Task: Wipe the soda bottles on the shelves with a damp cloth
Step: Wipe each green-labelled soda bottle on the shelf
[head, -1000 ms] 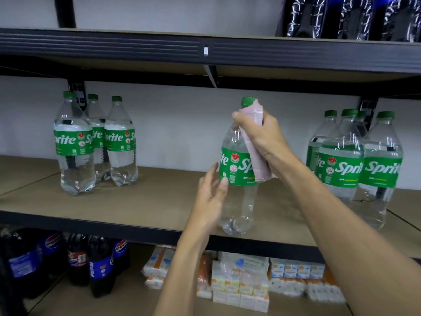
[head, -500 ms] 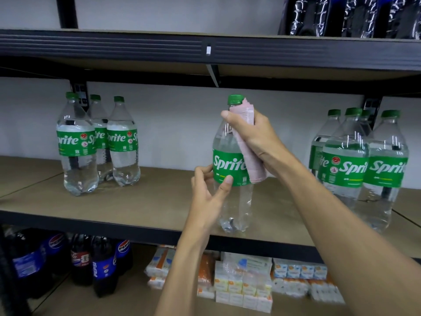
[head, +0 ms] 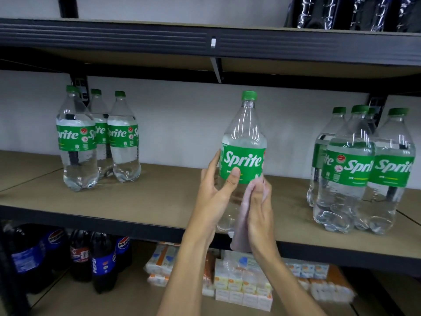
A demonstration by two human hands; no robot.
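Note:
A clear Sprite bottle [head: 245, 137] with a green cap and green label stands upright in front of the middle shelf [head: 159, 201]. My left hand [head: 216, 195] grips its lower left side, thumb on the label. My right hand [head: 259, 210] presses a pale pink cloth [head: 241, 226] against the bottle's lower right side, below the label. The cloth hangs down past the bottle's base. Three more Sprite bottles [head: 77, 142] stand at the shelf's left, and several Sprite bottles [head: 355, 169] at its right.
An upper shelf [head: 136, 37] with dark shiny packs [head: 355, 12] runs overhead. Below, Pepsi bottles [head: 100, 261] stand at the left and stacked small cartons [head: 243, 281] lie in the middle. A white wall backs the shelves.
My right hand slid the cloth down from the bottle's neck to its lower body. My left hand closed on the bottle's lower left side, and the label turned to face me.

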